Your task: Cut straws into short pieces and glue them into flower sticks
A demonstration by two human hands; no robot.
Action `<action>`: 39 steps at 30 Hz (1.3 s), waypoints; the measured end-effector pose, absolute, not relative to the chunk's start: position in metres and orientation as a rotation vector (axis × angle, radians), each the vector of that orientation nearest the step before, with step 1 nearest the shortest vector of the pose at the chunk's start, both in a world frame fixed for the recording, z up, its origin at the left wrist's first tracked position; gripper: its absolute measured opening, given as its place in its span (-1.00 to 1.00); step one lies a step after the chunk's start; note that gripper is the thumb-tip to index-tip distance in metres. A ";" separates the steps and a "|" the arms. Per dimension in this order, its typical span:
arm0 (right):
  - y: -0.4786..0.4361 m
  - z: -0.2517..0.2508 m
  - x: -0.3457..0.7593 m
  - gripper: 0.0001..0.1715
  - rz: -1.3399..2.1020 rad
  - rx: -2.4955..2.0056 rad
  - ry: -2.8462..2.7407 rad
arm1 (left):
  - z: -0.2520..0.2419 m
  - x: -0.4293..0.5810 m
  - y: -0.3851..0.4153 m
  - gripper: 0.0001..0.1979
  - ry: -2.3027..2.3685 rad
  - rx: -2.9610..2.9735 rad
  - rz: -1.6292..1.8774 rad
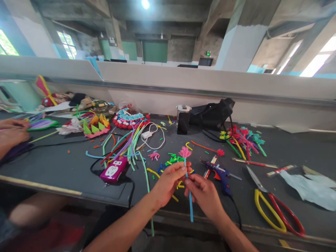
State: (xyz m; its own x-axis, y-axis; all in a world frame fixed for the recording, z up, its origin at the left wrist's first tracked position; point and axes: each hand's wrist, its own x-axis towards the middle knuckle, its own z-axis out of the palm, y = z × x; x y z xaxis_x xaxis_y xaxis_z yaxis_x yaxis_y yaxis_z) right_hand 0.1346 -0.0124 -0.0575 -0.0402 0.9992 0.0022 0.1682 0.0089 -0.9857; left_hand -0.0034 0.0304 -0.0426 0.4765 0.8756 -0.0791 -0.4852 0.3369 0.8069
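Observation:
A pink flower [185,152] tops a blue pipe-cleaner stem [191,208], held upright above the table's front edge. My left hand [170,180] pinches the stem just below the flower. Lower down, the fingers of my right hand [203,189] close around the same stem, and its tail hangs free beneath them. Behind my hands lie green pipe-cleaner snippets [173,158], partly hidden by my left hand. Right of my hands rests a blue glue gun [223,178]. A loose pink pipe-cleaner piece [154,155] sits to the left.
Scissors [269,199] with red and yellow handles lie at right, near pale scraps [311,187]. A purple power strip [114,170] sits left beside long pipe cleaners [135,141]. Finished flowers [244,138], a black bag [215,113] and a phone [183,123] stand behind. Another person's hands [13,131] are at far left.

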 end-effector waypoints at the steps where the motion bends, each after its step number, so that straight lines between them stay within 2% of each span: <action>1: -0.010 -0.057 0.138 -0.61 1.176 -1.312 -1.285 | -0.043 -0.004 0.031 -0.67 0.584 0.836 0.942; 8: 0.014 -0.055 0.159 -0.56 1.155 -1.259 -0.946 | -0.050 -0.009 0.033 -0.66 0.719 0.867 0.891; 17: -0.001 -0.052 0.117 -0.67 1.061 -1.271 -1.389 | -0.048 -0.012 0.037 -0.71 0.684 0.813 1.088; 28: -0.012 -0.054 0.108 -0.71 0.995 -1.350 -1.548 | -0.045 -0.013 0.038 -0.83 0.634 0.699 1.139; 39: -0.012 -0.057 0.113 -0.63 1.065 -1.353 -1.535 | -0.039 -0.015 0.039 -0.86 0.588 0.659 1.081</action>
